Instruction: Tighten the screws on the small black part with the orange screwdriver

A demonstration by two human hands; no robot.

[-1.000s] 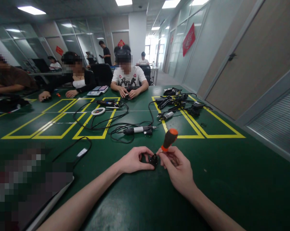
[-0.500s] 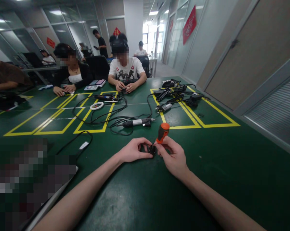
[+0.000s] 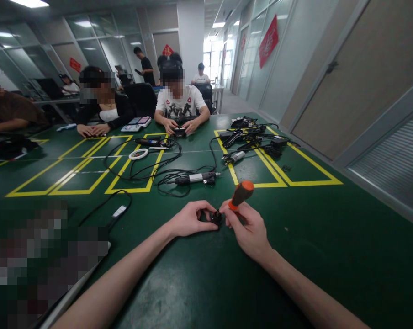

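My left hand (image 3: 190, 219) pinches a small black part (image 3: 217, 218) against the green table (image 3: 330, 256), fingers curled round it. My right hand (image 3: 248, 226) grips a screwdriver with an orange and black handle (image 3: 241, 193); the handle leans up and to the right and its tip meets the black part. Both hands sit close together near the middle of the table, just in front of me.
An electric screwdriver (image 3: 194, 178) with tangled black cables lies just beyond my hands. More tools and cables (image 3: 252, 137) are piled at the far right inside yellow tape marks. A white ring (image 3: 138, 154) lies left of centre. Several people sit across the table.
The screwdriver handle has tilted further to the right than half a second ago. My hands stay on the black part; the view has shifted a little.
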